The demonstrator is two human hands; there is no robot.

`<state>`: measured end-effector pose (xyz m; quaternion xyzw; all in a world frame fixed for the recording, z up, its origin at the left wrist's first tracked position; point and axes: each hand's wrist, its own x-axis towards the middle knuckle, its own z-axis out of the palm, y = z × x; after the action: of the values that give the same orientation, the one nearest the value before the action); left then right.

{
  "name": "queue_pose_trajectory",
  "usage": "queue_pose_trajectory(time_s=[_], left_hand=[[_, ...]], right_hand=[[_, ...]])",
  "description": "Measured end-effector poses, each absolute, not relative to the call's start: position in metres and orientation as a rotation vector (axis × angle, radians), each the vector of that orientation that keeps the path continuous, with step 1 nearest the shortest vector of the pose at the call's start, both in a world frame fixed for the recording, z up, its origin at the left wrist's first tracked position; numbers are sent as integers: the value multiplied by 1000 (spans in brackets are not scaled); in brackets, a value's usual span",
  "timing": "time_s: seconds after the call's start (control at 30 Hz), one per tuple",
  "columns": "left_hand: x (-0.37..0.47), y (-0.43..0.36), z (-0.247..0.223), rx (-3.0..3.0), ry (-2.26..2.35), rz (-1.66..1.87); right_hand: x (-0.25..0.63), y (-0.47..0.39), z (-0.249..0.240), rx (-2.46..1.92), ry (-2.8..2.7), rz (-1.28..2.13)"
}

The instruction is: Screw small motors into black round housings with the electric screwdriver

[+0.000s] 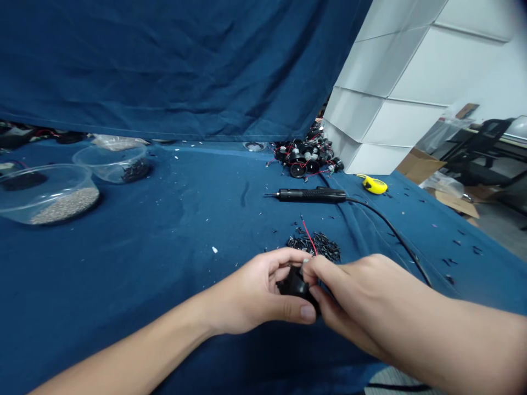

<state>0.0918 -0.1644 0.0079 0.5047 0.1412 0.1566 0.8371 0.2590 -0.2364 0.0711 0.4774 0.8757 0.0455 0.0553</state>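
Between my two hands, near the table's front edge, is a small black plastic housing (pixel 294 284), partly hidden by fingers. My left hand (pixel 263 293) wraps round it from the left, with the thumb along its near side. My right hand (pixel 346 288) is closed at its right side, thumb and forefinger pinching at a small pale piece (pixel 305 263) on it. A red wire (pixel 308 235) sticks up beyond the fingertips. Just behind the hands lies a heap of small black screws (pixel 325 247). What else the right fingers hold is hidden.
A black electric screwdriver (pixel 313 195) lies with its cable running right. Behind it are a pile of black wired parts (pixel 304 156), a yellow tool (pixel 374 185) and stacked white boxes (pixel 379 120). Clear plastic bowls (pixel 45 192) with small parts stand at left. A blue curtain (pixel 164 66) hangs behind.
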Motion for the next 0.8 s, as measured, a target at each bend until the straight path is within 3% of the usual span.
queue_pose_trajectory(time_s=[0.2,0.8], left_hand=[[92,-164,5,1092,327,358],[91,-166,7,965,299,328]], right_hand=[[266,-240,52,1507,2761,371],[272,-245,80,1593,2900,-309]])
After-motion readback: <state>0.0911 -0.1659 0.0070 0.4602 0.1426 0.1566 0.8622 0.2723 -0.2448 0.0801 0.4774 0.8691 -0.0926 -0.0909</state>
